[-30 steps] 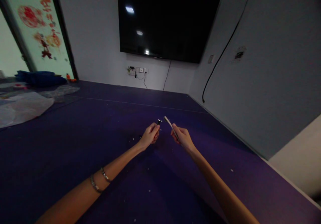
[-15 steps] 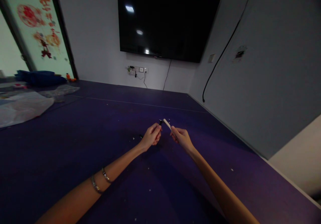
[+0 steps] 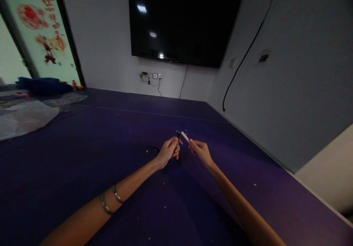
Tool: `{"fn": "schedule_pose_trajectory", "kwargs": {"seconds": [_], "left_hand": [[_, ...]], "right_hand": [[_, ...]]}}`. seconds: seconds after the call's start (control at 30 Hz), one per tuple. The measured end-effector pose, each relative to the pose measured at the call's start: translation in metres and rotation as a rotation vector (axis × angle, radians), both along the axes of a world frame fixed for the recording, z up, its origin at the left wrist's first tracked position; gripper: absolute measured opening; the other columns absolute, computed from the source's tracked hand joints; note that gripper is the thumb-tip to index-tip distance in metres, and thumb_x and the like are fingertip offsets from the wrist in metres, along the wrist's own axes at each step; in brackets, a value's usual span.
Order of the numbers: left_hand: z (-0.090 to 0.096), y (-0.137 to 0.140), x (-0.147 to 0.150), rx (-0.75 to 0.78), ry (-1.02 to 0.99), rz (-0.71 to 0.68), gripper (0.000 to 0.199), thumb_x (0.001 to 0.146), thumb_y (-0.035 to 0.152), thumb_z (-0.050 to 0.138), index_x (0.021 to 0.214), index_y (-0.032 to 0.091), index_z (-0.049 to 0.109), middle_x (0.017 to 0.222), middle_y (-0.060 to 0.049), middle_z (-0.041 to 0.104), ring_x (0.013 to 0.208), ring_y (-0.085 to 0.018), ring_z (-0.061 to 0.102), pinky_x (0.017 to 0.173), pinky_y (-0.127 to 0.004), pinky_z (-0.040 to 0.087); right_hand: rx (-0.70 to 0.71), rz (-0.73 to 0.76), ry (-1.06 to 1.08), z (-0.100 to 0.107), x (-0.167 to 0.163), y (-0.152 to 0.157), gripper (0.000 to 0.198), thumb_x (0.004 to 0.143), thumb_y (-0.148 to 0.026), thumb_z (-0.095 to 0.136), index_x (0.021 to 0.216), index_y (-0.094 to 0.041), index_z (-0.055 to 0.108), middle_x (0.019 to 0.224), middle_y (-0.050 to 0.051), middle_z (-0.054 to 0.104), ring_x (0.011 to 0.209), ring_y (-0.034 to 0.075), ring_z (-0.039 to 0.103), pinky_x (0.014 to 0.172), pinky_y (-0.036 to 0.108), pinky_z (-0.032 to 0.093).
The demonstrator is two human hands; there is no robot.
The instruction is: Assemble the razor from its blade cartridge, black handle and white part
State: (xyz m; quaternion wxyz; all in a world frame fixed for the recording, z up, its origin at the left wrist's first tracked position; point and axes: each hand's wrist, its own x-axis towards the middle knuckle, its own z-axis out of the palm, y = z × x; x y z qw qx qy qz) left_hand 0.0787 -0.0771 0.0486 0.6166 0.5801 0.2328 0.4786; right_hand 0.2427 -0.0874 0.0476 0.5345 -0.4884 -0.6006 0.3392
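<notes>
My left hand is closed around a slim dark tool, whose kind I cannot make out; its tip points away from me and a thin end shows below the fingers. My right hand pinches a pale, whitish round stick, slanted up toward the left. The stick's far end is close beside the tool's tip; whether they touch I cannot tell. Small white bits lie scattered on the purple-blue floor under and around both hands. Just left of my left hand lies a small black object.
Clear plastic sheeting and a dark blue cloth bundle lie at the far left, near a small orange object. A large television hangs on the wall ahead. A black cable dangles along the right wall.
My left hand has moved slightly right, and more of the dark tool shows, its thin lower end now visible. The stick in my right hand has barely shifted.
</notes>
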Motion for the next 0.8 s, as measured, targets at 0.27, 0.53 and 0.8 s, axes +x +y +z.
{"fn": "schedule_pose_trajectory", "kwargs": {"seconds": [0.27, 0.53, 0.8], "left_hand": [[0.0023, -0.0038, 0.0006, -0.100, -0.022, -0.093, 0.036, 0.082, 0.053, 0.041, 0.080, 0.017, 0.043, 0.051, 0.009, 0.031, 0.036, -0.004, 0.027, 0.035, -0.020, 0.041], [0.0031, -0.0032, -0.0012, -0.099, -0.038, -0.119, 0.037, 0.081, 0.055, 0.041, 0.078, 0.018, 0.042, 0.050, 0.009, 0.031, 0.036, -0.004, 0.026, 0.034, -0.018, 0.040], [-0.0046, 0.0010, -0.0006, -0.016, 0.009, -0.103, 0.036, 0.083, 0.052, 0.039, 0.079, 0.017, 0.043, 0.049, 0.009, 0.033, 0.035, -0.004, 0.028, 0.039, -0.021, 0.041]], "right_hand": [[0.033, -0.005, -0.007, 0.0056, -0.0017, -0.0022, 0.043, 0.074, -0.055, 0.052, 0.057, -0.015, 0.058, 0.045, -0.002, 0.045, 0.040, 0.007, 0.038, 0.041, 0.021, 0.027], [0.025, -0.033, -0.053, 0.0005, 0.0026, -0.0018, 0.045, 0.072, -0.058, 0.053, 0.056, -0.016, 0.058, 0.044, -0.001, 0.047, 0.041, 0.009, 0.041, 0.042, 0.022, 0.030], [0.064, -0.001, -0.096, 0.0058, 0.0000, -0.0030, 0.043, 0.073, -0.054, 0.053, 0.056, -0.016, 0.059, 0.046, -0.002, 0.048, 0.043, 0.009, 0.042, 0.045, 0.022, 0.031]]}}
